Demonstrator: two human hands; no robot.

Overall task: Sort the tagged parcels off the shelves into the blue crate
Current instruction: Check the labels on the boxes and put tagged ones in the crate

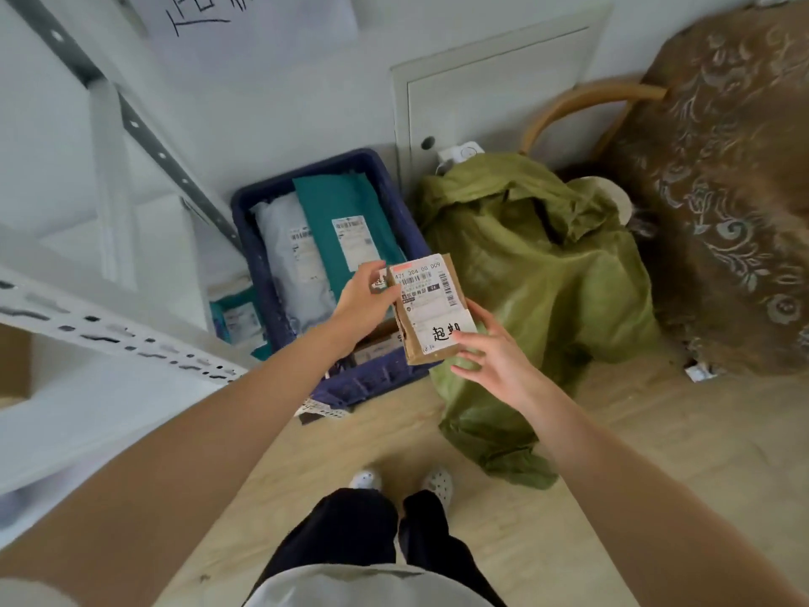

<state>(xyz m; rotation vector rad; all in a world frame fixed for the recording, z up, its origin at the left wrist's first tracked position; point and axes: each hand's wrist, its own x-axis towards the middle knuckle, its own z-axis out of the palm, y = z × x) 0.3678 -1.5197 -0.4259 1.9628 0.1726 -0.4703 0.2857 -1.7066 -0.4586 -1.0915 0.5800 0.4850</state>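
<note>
While a brown parcel (427, 313) is held over the near right corner of the blue crate (376, 381), its printed label and a white handwritten tag are turned up to the camera. The parcel's upper left edge is gripped by the left hand (363, 295), fingers curled round it. The lower right corner is touched by the right hand (494, 357), whose fingers are spread and nearly straight, not closed on anything.

The crate is set on a pale wood floor (634, 440) against a white wall (280, 107). A grey mailer (289, 251) and a teal mailer (346, 212), both labelled, are laid side by side inside it, and a small cardboard box (376, 346) is seen at its near end. White metal shelving (109, 330) is seen on the left, with another teal parcel (238, 317) just beside the crate. A crumpled green sack (534, 273) is slumped touching the crate's right side. Behind it a white hatch door (494, 94) is set in the wall, and an armchair (722, 190) in brown patterned fabric is placed at right. A sheet of paper (245, 19) with handwriting is fixed to the wall above.
</note>
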